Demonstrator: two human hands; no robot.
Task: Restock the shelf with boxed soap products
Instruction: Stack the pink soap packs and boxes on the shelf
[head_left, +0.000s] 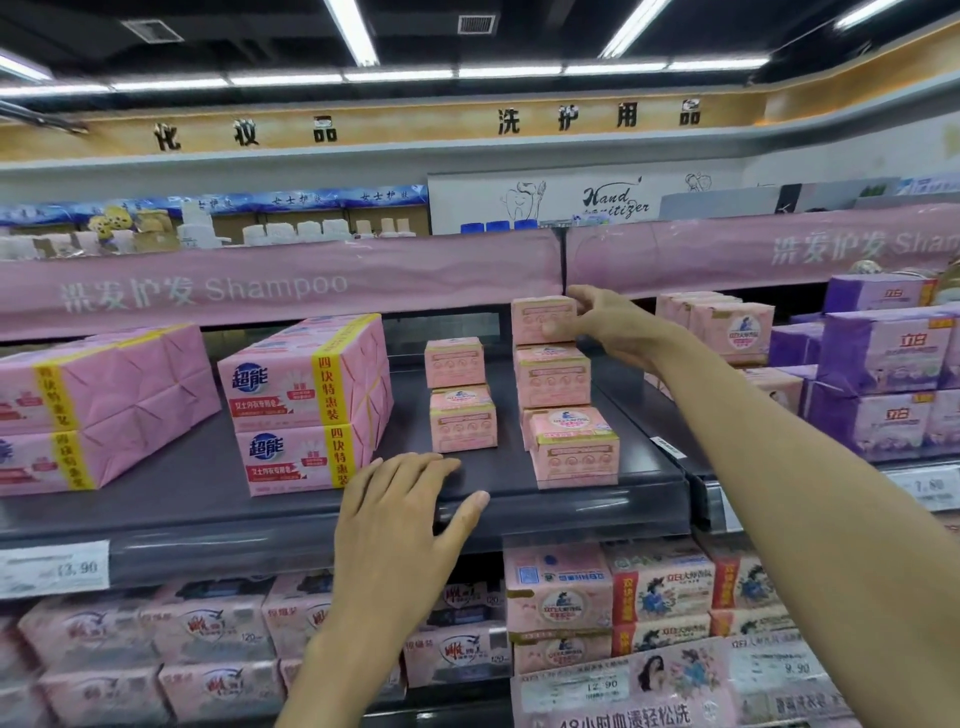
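Observation:
Small pink soap boxes stand in two stacks on the dark grey shelf (218, 483). The left stack (460, 395) is two boxes high. On the right stack (558, 395), my right hand (608, 325) grips the top pink soap box (540, 319), thumb on its front and fingers over its right side. My left hand (402, 512) rests open with straight fingers on the shelf's front edge, just below the left stack, holding nothing.
Large pink four-pack soap bundles (306, 405) sit left of the stacks, more (98, 410) at far left. Purple boxes (883, 374) fill the right bay. The lower shelf holds pink soap packs (558, 597). A pink Shampoo banner (280, 280) overhangs the shelf.

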